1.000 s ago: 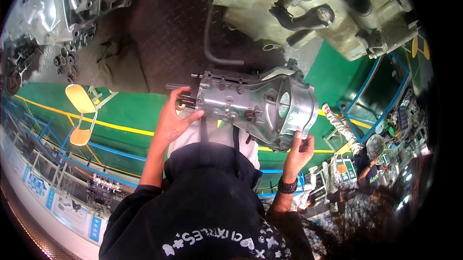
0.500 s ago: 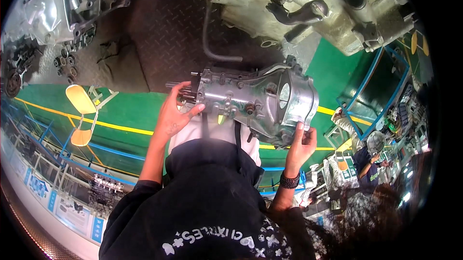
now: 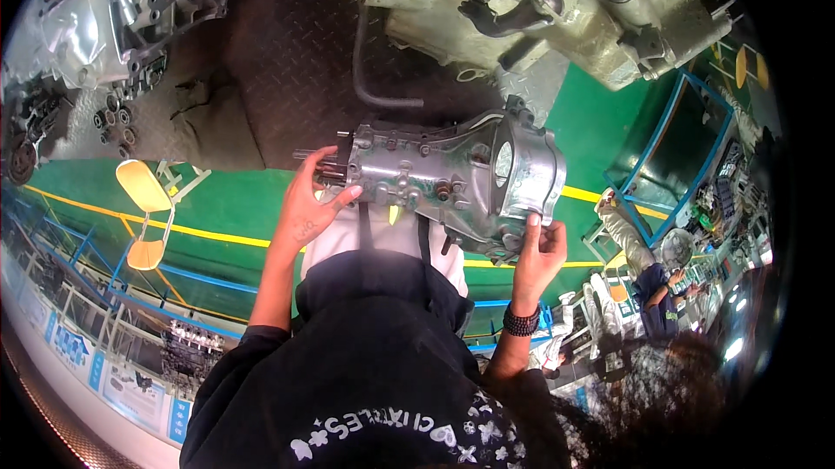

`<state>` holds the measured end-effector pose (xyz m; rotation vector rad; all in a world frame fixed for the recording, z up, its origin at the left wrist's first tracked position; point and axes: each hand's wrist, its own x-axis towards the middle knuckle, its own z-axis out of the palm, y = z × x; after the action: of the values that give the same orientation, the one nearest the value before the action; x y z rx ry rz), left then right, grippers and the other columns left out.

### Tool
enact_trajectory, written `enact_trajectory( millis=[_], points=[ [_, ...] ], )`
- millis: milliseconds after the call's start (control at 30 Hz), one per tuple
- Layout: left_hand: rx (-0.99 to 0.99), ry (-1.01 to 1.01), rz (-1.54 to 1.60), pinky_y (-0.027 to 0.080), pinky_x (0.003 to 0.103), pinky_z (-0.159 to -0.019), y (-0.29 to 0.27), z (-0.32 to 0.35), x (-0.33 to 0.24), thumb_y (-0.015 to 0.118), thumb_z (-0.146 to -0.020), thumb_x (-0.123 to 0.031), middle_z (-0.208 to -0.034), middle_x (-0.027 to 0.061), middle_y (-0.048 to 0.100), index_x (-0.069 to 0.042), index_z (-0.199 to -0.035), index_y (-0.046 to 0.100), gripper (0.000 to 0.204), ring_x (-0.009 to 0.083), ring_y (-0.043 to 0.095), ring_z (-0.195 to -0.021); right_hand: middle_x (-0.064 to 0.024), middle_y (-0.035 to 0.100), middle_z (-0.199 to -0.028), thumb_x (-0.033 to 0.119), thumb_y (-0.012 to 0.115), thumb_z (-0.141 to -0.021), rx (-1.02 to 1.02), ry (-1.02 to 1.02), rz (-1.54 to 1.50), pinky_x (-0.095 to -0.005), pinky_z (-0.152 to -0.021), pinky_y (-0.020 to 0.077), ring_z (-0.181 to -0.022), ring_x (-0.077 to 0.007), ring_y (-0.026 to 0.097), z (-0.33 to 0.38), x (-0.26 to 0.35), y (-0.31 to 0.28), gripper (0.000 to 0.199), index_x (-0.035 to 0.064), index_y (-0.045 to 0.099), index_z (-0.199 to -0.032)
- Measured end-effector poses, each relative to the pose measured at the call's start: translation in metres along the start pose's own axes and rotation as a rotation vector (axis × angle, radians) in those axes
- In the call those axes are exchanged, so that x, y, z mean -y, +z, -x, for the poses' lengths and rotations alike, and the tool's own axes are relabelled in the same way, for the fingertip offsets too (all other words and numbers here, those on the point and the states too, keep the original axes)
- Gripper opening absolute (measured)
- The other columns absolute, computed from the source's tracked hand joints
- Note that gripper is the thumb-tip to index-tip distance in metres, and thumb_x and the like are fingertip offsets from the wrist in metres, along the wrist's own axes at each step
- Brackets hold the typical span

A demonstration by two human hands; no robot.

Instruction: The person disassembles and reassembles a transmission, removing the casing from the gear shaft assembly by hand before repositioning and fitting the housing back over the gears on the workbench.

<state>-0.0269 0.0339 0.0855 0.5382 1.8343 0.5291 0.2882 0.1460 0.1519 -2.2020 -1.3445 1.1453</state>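
Observation:
A grey metal gearbox (image 3: 409,164) lies on its side in front of me, at the near edge of the worktop. Its wide bell-shaped end (image 3: 532,175), with an oval opening, faces right. Thin metal shafts (image 3: 315,161) stick out of its left end. My left hand (image 3: 310,199) is wrapped round that left end, the thumb on the casing and the fingers by the shafts. At the lower rim of the bell end, my right hand (image 3: 544,251) grips with its thumb on top; its other fingertips are partly hidden underneath.
Beyond the gearbox lies a bent metal bar (image 3: 361,60) on a dark, patterned metal worktop (image 3: 287,43). A large metal casting (image 3: 600,16) stands far right, another housing (image 3: 104,21) far left. Several bearing rings (image 3: 113,117) and a dark cloth (image 3: 213,125) lie at left. A yellow chair (image 3: 143,186) stands behind.
The whole view has shifted slightly, so the gearbox, both hands and the bench things appear a little further left. Both hands keep the same hold on the gearbox.

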Motion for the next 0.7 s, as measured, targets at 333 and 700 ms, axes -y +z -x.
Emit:
enact_trajectory(
  millis=[333, 700],
  points=[
    [0.002, -0.019, -0.037, 0.048, 0.036, -0.089, -0.002, 0.004, -0.005, 0.086, -0.072, -0.034, -0.128, 0.0115, 0.060, -0.012, -0.134, 0.053, 0.074, 0.0247, 0.059, -0.111, 0.0054, 0.053, -0.076, 0.019, 0.064, -0.098, 0.029, 0.071, 0.027, -0.0189, -0.060, 0.0348, -0.068, -0.0014, 0.043, 0.002, -0.002, -0.008, 0.020, 0.0040, 0.053, -0.092],
    [-0.004, 0.030, 0.000, 0.047, 0.035, -0.091, -0.003, 0.006, 0.001, 0.089, -0.069, -0.024, -0.133, 0.0109, 0.057, -0.010, -0.135, 0.053, 0.076, 0.0235, 0.057, -0.112, -0.0030, 0.063, -0.093, 0.011, 0.066, -0.094, 0.157, 0.030, -0.060, -0.0223, -0.071, 0.0435, -0.079, -0.0071, 0.055, 0.023, -0.029, -0.028, 0.030, -0.0033, 0.052, -0.117]
  ],
)
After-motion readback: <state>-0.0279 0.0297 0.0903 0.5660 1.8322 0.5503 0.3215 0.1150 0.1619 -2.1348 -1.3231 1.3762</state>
